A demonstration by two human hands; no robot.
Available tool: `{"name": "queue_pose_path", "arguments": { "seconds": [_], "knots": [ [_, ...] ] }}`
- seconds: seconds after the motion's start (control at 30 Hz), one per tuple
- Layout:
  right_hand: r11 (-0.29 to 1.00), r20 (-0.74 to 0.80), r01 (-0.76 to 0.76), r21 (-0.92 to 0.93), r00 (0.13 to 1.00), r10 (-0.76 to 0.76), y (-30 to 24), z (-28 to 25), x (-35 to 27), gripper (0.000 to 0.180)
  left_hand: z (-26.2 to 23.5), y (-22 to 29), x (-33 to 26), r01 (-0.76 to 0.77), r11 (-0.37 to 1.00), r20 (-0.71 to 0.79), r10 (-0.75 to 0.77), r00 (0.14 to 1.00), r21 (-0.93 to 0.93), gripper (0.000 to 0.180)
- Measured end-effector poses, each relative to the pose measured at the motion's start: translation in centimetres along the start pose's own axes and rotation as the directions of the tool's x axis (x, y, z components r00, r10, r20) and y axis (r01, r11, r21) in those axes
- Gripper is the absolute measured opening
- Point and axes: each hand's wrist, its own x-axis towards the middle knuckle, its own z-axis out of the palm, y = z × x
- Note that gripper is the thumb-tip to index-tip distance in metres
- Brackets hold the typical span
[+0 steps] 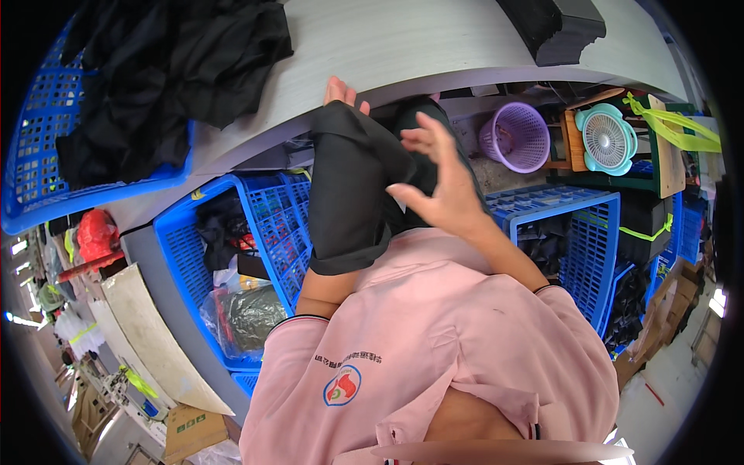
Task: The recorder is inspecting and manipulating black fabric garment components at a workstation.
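Observation:
A tube of black cloth (349,182) is drawn over my left forearm, with a folded edge near the elbow. From its far end, near the table edge, come the stretched fingertips of my left hand (341,91); the rest of that hand is hidden inside the cloth. My right hand (443,174) is raised just right of the tube, its fingers spread and nothing in them. Whether its thumb touches the cloth I cannot tell. On the left of the grey table (372,39) lies a heap of black cloth (174,70), partly over a blue basket (46,116).
A black stack (554,35) stands at the table's far right. Beneath the table are a purple basket (515,138) and a small turquoise fan (607,139). Blue crates (267,225) flank me, the left one holding a plastic-wrapped bundle (252,314). Cardboard (194,432) lies lower left.

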Motion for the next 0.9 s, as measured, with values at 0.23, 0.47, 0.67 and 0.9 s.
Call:
{"name": "queue_pose_path", "arguments": {
  "seconds": [0.23,0.47,0.67,0.9],
  "knots": [
    [0.991,-0.270,0.064,-0.121,0.958,-0.095,0.5,1.2,1.6,0.062,-0.5,-1.0,-3.3,-0.207,0.970,0.198,0.180,0.964,0.128,0.062],
    [0.971,-0.352,0.044,-0.237,0.927,-0.128,0.9,-0.6,4.4,0.043,-2.9,-2.8,-8.2,-0.128,0.992,0.447,0.117,0.887,-0.006,0.061],
    [0.770,-0.162,0.259,-0.583,0.892,-0.422,1.5,0.6,3.6,0.040,-4.8,-1.9,-8.0,0.089,0.987,0.480,-0.016,0.877,-0.131,0.059],
    [0.703,-0.100,0.311,-0.640,0.873,-0.478,2.2,-0.9,4.5,0.026,-6.1,-2.7,-9.0,0.215,0.968,0.505,-0.124,0.854,-0.127,0.058]
  ]
}}
